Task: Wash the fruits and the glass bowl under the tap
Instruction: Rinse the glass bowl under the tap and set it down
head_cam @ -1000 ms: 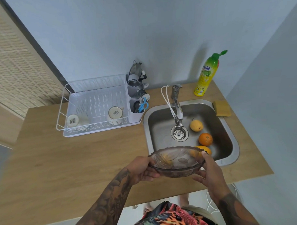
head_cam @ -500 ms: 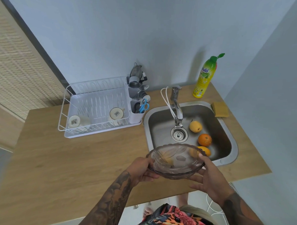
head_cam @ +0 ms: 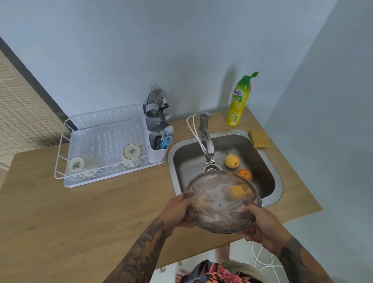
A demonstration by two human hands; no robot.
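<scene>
I hold the patterned glass bowl (head_cam: pixel 217 206) above the sink's front edge, tilted so its inside faces me. My left hand (head_cam: pixel 177 209) grips its left rim and my right hand (head_cam: pixel 258 225) grips its lower right rim. Down in the steel sink (head_cam: pixel 266 157) lie a yellow pear-like fruit (head_cam: pixel 231 160) and an orange (head_cam: pixel 245 174). A third orange fruit (head_cam: pixel 239 191) shows through the glass. The tap (head_cam: pixel 207 140) stands over the drain; no water stream is visible.
A white dish rack (head_cam: pixel 105 144) with two upturned cups sits on the wooden counter (head_cam: pixel 78 208) left of the sink, a utensil holder (head_cam: pixel 159 140) at its right end. A dish soap bottle (head_cam: pixel 239 99) and a yellow sponge (head_cam: pixel 259 138) are behind the sink.
The bowl has risen and tipped from nearly level to facing me, and it has shifted slightly toward the sink. Both hands kept their hold.
</scene>
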